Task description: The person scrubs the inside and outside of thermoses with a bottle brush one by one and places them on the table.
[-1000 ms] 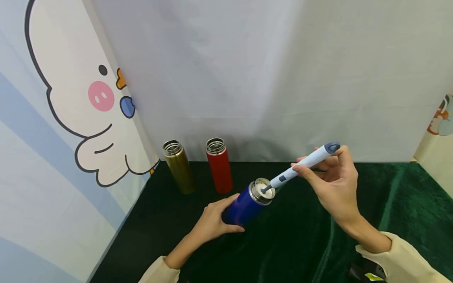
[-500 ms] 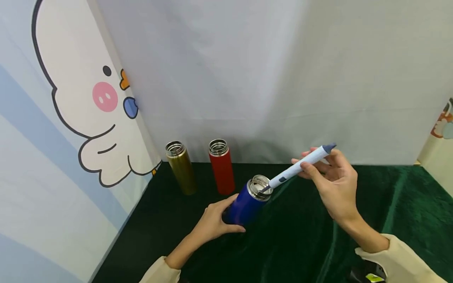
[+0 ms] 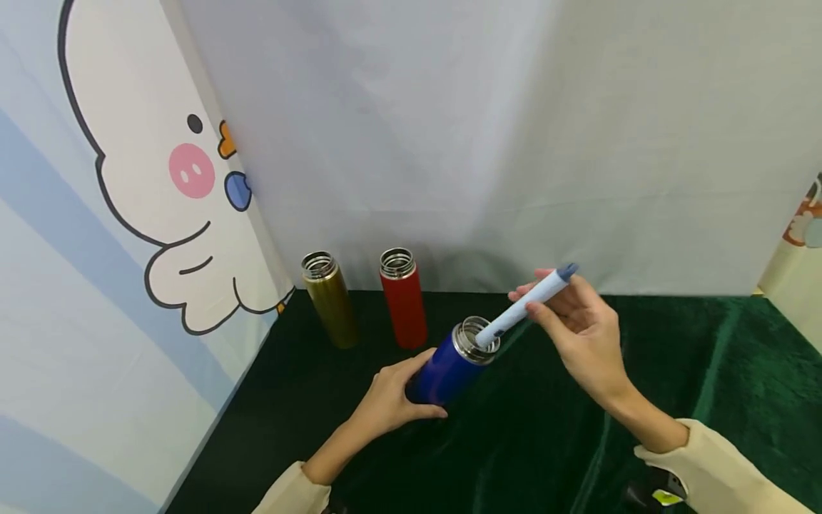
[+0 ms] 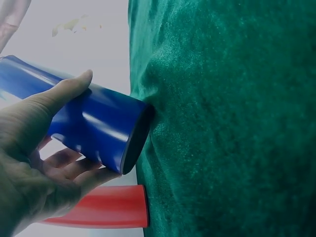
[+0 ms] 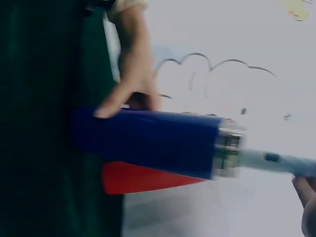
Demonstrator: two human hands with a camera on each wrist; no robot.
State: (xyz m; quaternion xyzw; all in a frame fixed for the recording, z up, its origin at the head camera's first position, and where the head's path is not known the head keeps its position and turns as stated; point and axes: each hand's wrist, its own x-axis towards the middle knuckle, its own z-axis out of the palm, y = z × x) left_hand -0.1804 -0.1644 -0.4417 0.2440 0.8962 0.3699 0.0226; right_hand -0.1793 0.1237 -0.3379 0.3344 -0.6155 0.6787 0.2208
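Note:
My left hand [image 3: 388,400] grips a blue bottle [image 3: 443,375] around its lower part and holds it tilted to the right. The bottle's steel mouth [image 3: 472,350] is uncovered. In my right hand [image 3: 587,335], thumb and fingers pinch the pale blue handle [image 3: 529,300] of a bottle brush. Its lower end is inside the mouth, and the brush head is hidden in the bottle. The left wrist view shows the left thumb and fingers on opposite sides of the blue bottle [image 4: 106,121], whose base is close to or on the cloth.
A gold bottle [image 3: 334,307] and a red bottle [image 3: 403,303] stand upright and uncapped near the back edge, left of the blue one. Dark green velvet cloth [image 3: 674,357] covers the table. A pale curtain [image 3: 481,143] hangs behind, with a printed cartoon sheet [image 3: 128,178] at left.
The brush has slid deeper into the blue bottle: its white head, visible at the mouth before, has disappeared inside. My right hand has moved left and down towards the bottle. The left hand stays nearly still.

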